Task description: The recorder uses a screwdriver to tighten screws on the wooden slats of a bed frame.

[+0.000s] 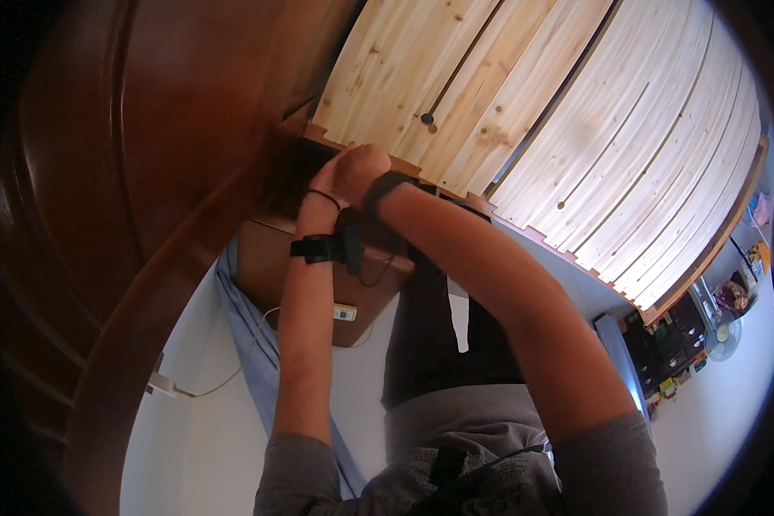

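Observation:
My left hand and my right hand are close together at the corner of a wooden bed frame, by the side rail next to the dark headboard. The right hand is closed like a fist; whatever it grips cannot be made out. Behind it, the left hand's fingers are mostly hidden. Just beyond both hands lie pale pine slats, with knots and narrow gaps. A black strap with a small dark box is around my left forearm.
Below the hands is a brown cabinet top with a white power strip and cable. A blue curtain hangs beside it. At the far right stand a fan and a dark shelf with assorted items.

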### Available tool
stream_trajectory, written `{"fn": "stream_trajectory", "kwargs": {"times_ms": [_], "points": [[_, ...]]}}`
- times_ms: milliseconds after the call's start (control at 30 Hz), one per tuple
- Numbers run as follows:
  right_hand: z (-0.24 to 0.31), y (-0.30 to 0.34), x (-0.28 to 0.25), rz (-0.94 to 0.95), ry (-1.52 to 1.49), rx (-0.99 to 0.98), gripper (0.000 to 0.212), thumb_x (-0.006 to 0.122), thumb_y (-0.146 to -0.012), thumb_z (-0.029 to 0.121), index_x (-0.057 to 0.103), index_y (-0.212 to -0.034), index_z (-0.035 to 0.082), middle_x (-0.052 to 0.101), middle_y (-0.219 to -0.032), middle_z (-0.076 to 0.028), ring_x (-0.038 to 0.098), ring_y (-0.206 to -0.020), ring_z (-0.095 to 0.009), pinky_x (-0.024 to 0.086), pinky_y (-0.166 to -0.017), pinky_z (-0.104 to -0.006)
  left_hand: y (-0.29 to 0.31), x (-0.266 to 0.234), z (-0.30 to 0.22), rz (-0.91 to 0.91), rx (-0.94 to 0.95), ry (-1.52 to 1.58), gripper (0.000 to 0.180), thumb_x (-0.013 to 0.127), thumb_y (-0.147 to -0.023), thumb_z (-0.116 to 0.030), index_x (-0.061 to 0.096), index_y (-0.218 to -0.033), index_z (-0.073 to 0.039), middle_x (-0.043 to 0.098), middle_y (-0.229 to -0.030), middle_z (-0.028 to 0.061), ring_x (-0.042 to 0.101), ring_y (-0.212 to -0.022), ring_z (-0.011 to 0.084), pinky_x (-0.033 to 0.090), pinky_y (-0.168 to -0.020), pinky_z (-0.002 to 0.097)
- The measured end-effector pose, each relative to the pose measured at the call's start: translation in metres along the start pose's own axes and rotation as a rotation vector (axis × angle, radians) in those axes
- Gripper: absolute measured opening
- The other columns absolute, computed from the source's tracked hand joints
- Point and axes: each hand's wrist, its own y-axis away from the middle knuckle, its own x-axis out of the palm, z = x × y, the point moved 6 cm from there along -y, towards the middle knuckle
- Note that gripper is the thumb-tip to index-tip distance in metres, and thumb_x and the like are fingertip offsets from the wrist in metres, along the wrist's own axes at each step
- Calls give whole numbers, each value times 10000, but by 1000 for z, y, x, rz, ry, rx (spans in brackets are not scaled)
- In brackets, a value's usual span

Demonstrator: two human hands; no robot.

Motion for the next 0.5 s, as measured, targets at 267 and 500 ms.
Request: {"fn": "stream_trajectory", "kwargs": {"times_ms": [267, 500], "points": [[8, 13, 24, -11, 242, -42, 247, 518, -726, 210, 588, -935, 98, 586, -799, -38, 573, -694, -189, 411, -424, -284, 5, -6, -5, -307, 25, -392, 279, 496, -807, -268, 544, -907, -13, 576, -871, 83, 537, -812, 170, 438, -728, 298], [-42, 58, 14, -79, -1132, 332, 368, 517, -735, 401, 522, -941, 96, 529, -699, -37, 531, -561, -146, 427, -448, -255, -15, 10, 13, 97, -228, -64, 245, 513, -801, -267, 549, -869, -34, 587, -890, 106, 572, -796, 194, 463, -689, 273]]}}
